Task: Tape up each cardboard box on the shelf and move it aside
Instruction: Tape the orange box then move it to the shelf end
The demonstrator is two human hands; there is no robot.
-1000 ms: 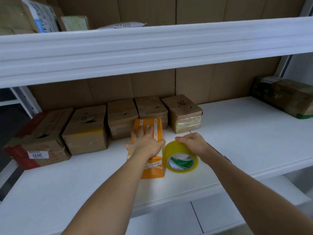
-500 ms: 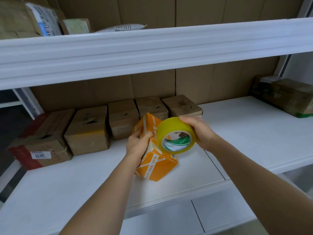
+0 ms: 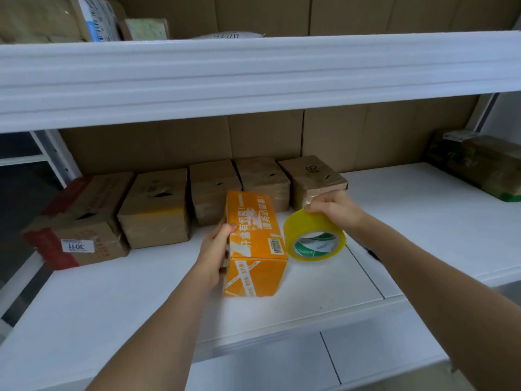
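Since a moment ago, orange box (image 3: 255,241) has come down flat onto the white shelf (image 3: 423,221); left hand (image 3: 215,249) grips its side, right hand (image 3: 335,208) pinches the yellow tape roll (image 3: 314,234) beside it.

Shelf clearance, as you stand before it:

- Overhead: the upper shelf board (image 3: 253,77) caps your reach from above; you enter only through the gap beneath it.
- Rear: a row of five brown boxes (image 3: 214,190) stands side by side along the cardboard backing (image 3: 169,142), closing off the left and centre back.
- Centre front: the orange box (image 3: 253,244) lies on the white shelf (image 3: 423,221), your left hand (image 3: 214,249) against its left face; the yellow tape roll (image 3: 314,239) sits just beside its right edge under your right hand (image 3: 335,208).
- Far right rear: a dark wrapped parcel (image 3: 479,165).
- Open surface: between tape roll and parcel; also front left, ahead of the brown boxes.
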